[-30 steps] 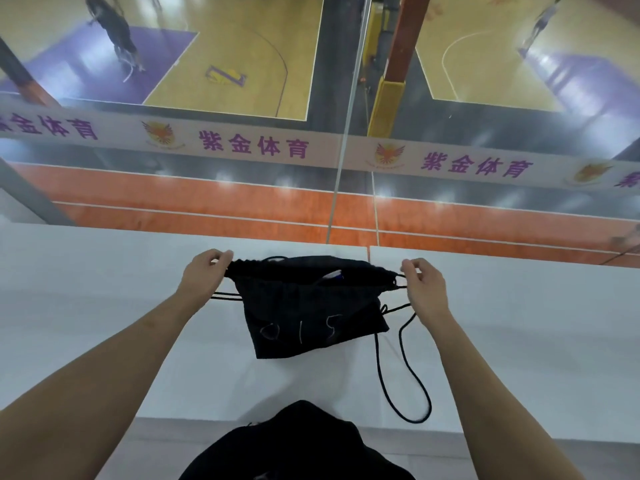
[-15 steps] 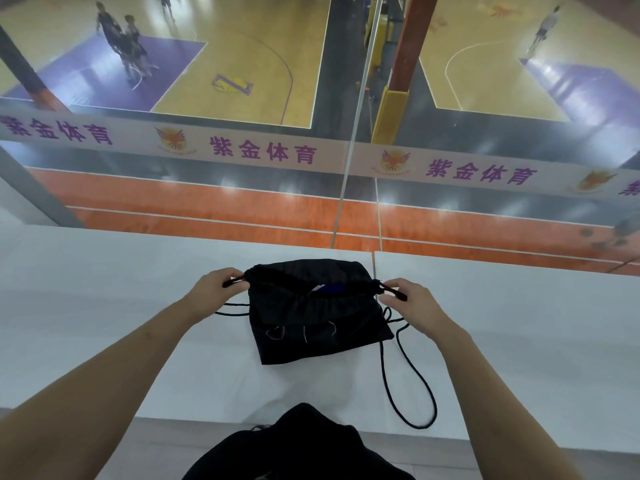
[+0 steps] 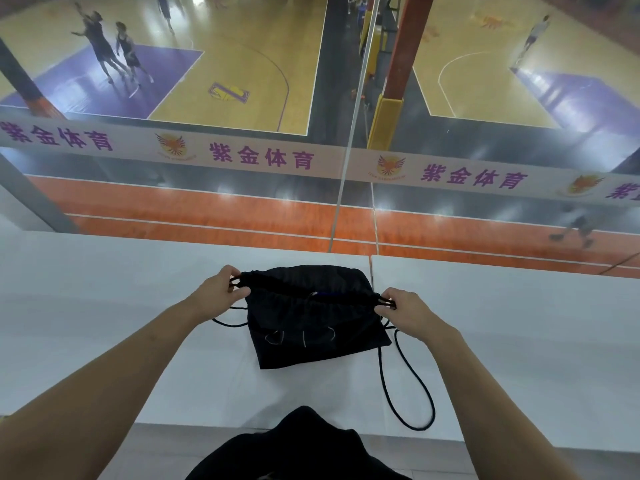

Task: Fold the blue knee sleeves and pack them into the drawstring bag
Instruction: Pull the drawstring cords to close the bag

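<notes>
A black drawstring bag (image 3: pixel 311 327) lies on the white counter (image 3: pixel 104 306) in front of me, its mouth toward the far edge. My left hand (image 3: pixel 216 296) pinches the cords at the bag's left top corner. At the right top corner my right hand (image 3: pixel 403 311) grips the cords there. Through the narrow gap of the mouth a sliver of a blue knee sleeve (image 3: pixel 327 293) shows inside the bag. A long black cord loop (image 3: pixel 412 386) trails from the right corner toward the counter's near edge.
The counter is two white slabs meeting at a seam (image 3: pixel 370 271) just behind the bag. Beyond its far edge is a glass wall (image 3: pixel 346 168) over basketball courts with people far below. My dark clothing (image 3: pixel 301 445) shows at the bottom.
Both hands have moved inward toward each other along the cords, and the bag's mouth has bunched narrower. The bag's top has puffed up slightly.
</notes>
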Demonstrator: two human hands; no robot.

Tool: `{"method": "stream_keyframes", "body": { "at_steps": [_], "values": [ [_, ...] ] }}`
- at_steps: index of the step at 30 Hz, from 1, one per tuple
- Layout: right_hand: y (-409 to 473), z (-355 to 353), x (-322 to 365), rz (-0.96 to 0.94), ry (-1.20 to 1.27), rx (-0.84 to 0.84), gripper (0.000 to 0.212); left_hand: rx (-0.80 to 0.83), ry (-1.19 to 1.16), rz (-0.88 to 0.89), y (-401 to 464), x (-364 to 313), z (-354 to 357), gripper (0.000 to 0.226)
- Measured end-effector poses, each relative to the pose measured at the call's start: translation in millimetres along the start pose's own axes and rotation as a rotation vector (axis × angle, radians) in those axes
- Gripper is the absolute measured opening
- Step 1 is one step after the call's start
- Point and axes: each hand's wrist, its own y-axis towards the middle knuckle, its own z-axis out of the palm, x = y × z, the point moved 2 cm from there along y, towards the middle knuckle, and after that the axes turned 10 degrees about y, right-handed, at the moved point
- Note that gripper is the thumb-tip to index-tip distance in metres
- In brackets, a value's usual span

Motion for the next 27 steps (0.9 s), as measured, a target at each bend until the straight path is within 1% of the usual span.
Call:
{"method": "stream_keyframes", "body": {
  "at_steps": [1,2,5,8,10,12,13,15,17,19,20,22,24,27],
  "values": [
    [0.1,-0.2,0.2,-0.003,-0.001,-0.023,0.012,0.013,0.045,0.013,-0.3,0.8,-1.4,0.031],
    [1.0,-1.0,1.2,-0.018,-0.001,-0.059,0.014,-0.002,0.082,0.027,0.5,0.9,-3.4,0.03],
    [2.3,-9.7,8.4,-0.101,0.092,-0.229,0.022,-0.085,0.144,0.067,2.7,-1.6,-12.4,0.017],
    [0.3,-29.8,9.5,-0.074,0.236,-0.427,0.023,-0.158,0.15,0.09,3.7,4.9,-25.5,0.028],
    [-2.5,-40.9,4.1,-0.037,0.283,-0.524,0.022,-0.232,0.169,0.035,4.6,13.3,-36.8,0.037],
    [-5.5,-45.0,0.3,-0.013,0.335,-0.569,0.024,-0.244,0.184,-0.038,5.2,17.1,-42.7,0.039],
    [-7.2,-44.4,0.3,-0.01,0.378,-0.563,0.024,-0.222,0.166,-0.052,6.9,17.2,-41.7,0.037],
    [-9.7,-41.2,3.1,-0.036,0.455,-0.523,0.023,-0.165,0.004,-0.036,8.7,13.4,-34.3,0.028],
    [-10.6,-39.0,4.2,-0.07,0.479,-0.471,0.022,-0.133,-0.114,-0.007,7.2,4.8,-26.7,0.029],
    [-10.5,-38.0,2.2,-0.07,0.54,-0.423,0.021,-0.091,-0.117,0.01,5.2,-6.1,-21.1,0.024],
    [-10.7,-37.5,0.9,-0.068,0.583,-0.407,0.022,-0.06,-0.074,0.025,4.9,-11.6,-19.0,0.021],
    [-11.1,-36.5,-0.4,-0.067,0.626,-0.397,0.023,-0.005,0.064,0.061,6.3,-20.0,-15.0,0.028],
    [-13.0,-34.9,1.8,-0.069,0.62,-0.363,0.021,0.009,0.114,0.087,8.9,-24.3,-12.0,0.034],
    [-14.2,-30.7,6.4,-0.062,0.563,-0.263,0.023,0.056,-0.054,0.096,9.4,-28.7,-10.7,0.033]
  ]
}}
